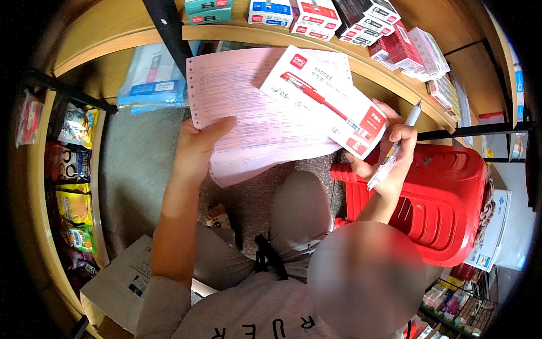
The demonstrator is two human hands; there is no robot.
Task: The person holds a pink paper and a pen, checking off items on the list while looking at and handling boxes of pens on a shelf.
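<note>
My left hand (195, 148) is closed on the left edge of a pink printed form (254, 133), its thumb lying on top. The form is a sheet with punched holes down its side. In my right hand (402, 161) is a white and red pen box (322, 99) with a red pen pictured on it. The box is tilted and overlaps the upper right of the form, hiding part of it. A clear-barrelled pen (386, 167) also sits in my right hand, slanting across the fingers with its grey end up.
Ahead, a wooden shelf (243, 35) bears several small boxes (316, 20). Plastic-wrapped packs (152, 82) lie at the far left. Snack bags (76, 206) fill a rack on the left, above a cardboard box (121, 282). A red plastic stool (435, 209) stands to the right.
</note>
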